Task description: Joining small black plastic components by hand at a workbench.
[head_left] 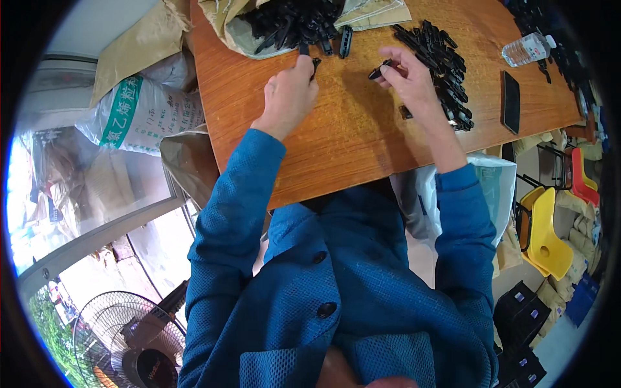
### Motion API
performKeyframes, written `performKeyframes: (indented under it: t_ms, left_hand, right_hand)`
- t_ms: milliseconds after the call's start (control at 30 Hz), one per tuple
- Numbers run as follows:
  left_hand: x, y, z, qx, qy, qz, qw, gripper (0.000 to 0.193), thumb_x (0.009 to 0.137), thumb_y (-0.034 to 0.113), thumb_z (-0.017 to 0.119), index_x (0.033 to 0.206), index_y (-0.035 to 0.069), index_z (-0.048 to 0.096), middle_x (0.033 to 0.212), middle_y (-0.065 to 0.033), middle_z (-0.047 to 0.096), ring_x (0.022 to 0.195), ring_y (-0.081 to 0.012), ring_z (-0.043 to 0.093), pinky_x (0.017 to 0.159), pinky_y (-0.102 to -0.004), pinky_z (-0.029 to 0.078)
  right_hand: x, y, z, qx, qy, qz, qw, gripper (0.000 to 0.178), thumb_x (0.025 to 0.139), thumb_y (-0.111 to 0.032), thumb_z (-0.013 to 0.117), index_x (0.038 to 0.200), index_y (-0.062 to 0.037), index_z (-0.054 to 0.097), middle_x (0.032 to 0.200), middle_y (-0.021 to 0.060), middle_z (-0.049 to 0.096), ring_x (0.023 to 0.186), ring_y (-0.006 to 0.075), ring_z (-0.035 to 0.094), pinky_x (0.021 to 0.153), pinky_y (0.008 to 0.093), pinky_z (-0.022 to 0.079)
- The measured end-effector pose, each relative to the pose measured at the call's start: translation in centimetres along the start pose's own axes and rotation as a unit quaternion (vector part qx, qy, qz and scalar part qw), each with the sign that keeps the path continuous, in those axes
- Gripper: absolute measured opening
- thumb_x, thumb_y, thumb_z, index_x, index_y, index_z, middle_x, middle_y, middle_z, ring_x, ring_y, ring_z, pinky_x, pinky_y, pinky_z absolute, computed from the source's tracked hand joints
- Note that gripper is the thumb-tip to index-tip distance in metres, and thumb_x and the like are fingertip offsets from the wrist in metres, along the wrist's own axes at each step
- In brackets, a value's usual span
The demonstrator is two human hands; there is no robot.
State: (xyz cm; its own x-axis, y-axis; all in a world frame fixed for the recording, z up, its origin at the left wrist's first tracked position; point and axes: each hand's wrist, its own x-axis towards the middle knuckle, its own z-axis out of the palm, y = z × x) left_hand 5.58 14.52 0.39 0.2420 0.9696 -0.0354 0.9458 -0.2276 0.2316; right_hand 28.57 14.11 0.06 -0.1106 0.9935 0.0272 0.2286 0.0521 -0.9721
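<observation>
My left hand (290,96) is closed at the mouth of a sack, its fingers round a small black plastic part (315,67); much of that part is hidden. Its fingertips are close to the black parts (294,22) heaped in the sack's mouth. To the right, my right hand (411,81) pinches another small black plastic part (377,72) between thumb and fingers, above the wooden table (343,142). Beside and beyond this hand lies a long pile of similar black parts (440,61). One single part (346,42) lies on the wood between the two heaps.
A clear water bottle (527,50) lies on its side at the table's right, with a black phone (510,102) nearer me. White sacks (152,116) stand left of the table. A fan (132,336) is at lower left, yellow chairs (548,239) at right.
</observation>
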Motion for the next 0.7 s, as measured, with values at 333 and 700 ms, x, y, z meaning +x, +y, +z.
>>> performKeyframes:
  t_ms: [333,700]
  left_hand:
    - [-11.8,1.0,-0.3,-0.717,0.069,-0.039,0.693,0.041,0.089,-0.002,0.052,0.126,-0.002,0.035,0.097,-0.0131,0.064,0.082,-0.0145,0.063,0.070,-0.0269,0.054]
    - [-18.5,1.8,-1.4,-0.769,0.133,-0.054,0.624,0.032,0.095,0.009,0.049,0.125,0.003,0.043,0.101,-0.0058,0.058,0.092,-0.0129,0.057,0.079,-0.0266,0.052]
  right_hand:
    - [-10.1,-4.9,12.8,0.130,0.143,-0.093,0.977,0.013,0.084,0.002,0.064,0.096,0.0012,0.058,0.087,0.0041,0.063,0.078,0.0080,0.062,0.067,0.0201,0.049]
    - [-14.9,-7.2,15.3,-0.180,0.147,-0.361,0.903,0.017,0.078,0.007,0.065,0.092,0.0000,0.059,0.091,0.0133,0.063,0.080,0.0243,0.064,0.070,0.0296,0.052]
